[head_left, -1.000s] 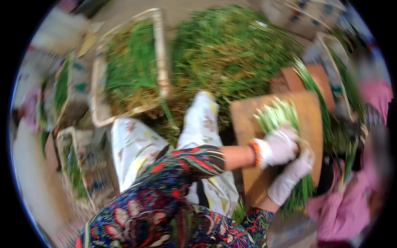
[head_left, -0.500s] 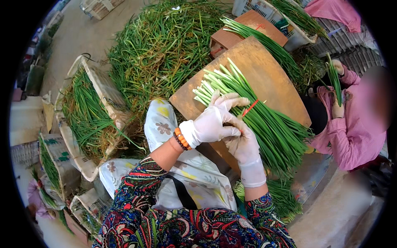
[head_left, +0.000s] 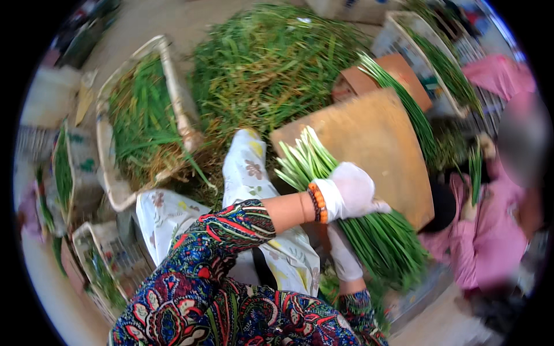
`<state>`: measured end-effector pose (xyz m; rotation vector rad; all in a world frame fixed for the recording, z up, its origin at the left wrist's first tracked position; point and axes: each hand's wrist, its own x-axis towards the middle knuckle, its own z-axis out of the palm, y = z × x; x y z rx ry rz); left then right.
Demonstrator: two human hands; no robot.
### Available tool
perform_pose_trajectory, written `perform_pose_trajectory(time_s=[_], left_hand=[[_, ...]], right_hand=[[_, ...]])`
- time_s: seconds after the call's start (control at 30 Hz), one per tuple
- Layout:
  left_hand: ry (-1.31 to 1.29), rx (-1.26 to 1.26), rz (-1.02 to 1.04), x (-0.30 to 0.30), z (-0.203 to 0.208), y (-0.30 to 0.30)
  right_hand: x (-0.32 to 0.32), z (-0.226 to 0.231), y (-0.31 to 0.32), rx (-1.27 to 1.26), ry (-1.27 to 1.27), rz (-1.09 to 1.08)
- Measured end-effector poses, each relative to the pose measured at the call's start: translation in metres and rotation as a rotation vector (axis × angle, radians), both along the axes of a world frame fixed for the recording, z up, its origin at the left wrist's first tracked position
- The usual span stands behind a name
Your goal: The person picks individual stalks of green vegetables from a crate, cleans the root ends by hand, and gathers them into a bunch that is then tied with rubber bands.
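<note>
A thick bunch of garlic chives (head_left: 381, 245) lies slantwise over the near edge of a wooden board (head_left: 369, 132), white stem ends toward the far left and green leaves toward the near right. My left hand (head_left: 349, 187), in a pale glove with orange and dark beads at the wrist, reaches across the bunch and is closed round its middle. Under it, at the near side of the bunch, is my right hand (head_left: 344, 256), gloved too; its fingers are hidden. The red tie round the bunch is out of sight behind my left hand.
A large heap of loose leaves (head_left: 265, 69) lies beyond my knees. Left of it stands a white crate (head_left: 104, 150) of leaves. Another bunch of chives (head_left: 407, 104) rests on a reddish-brown block (head_left: 412, 75). At the right, a person in pink (head_left: 490, 230) holds a few chives.
My left hand has moved right and across the bunch, from beside the red tie to over it. My right hand has dropped lower, under the left. The whole view has shifted and blurred.
</note>
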<state>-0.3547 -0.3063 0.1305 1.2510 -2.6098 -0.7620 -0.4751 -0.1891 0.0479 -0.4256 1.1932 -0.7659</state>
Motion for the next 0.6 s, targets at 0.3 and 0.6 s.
perform_pose_trajectory(time_s=[0.3, 0.6], left_hand=[[0.839, -0.056, 0.285, 0.022, 0.103, -0.07], [0.752, -0.093, 0.494, 0.025, -0.032, -0.075]], right_hand=[[-0.042, 0.163, -0.097, -0.956, 1.545, 0.555], [-0.008, 0.072, -0.123, -1.041, 1.384, 0.399]])
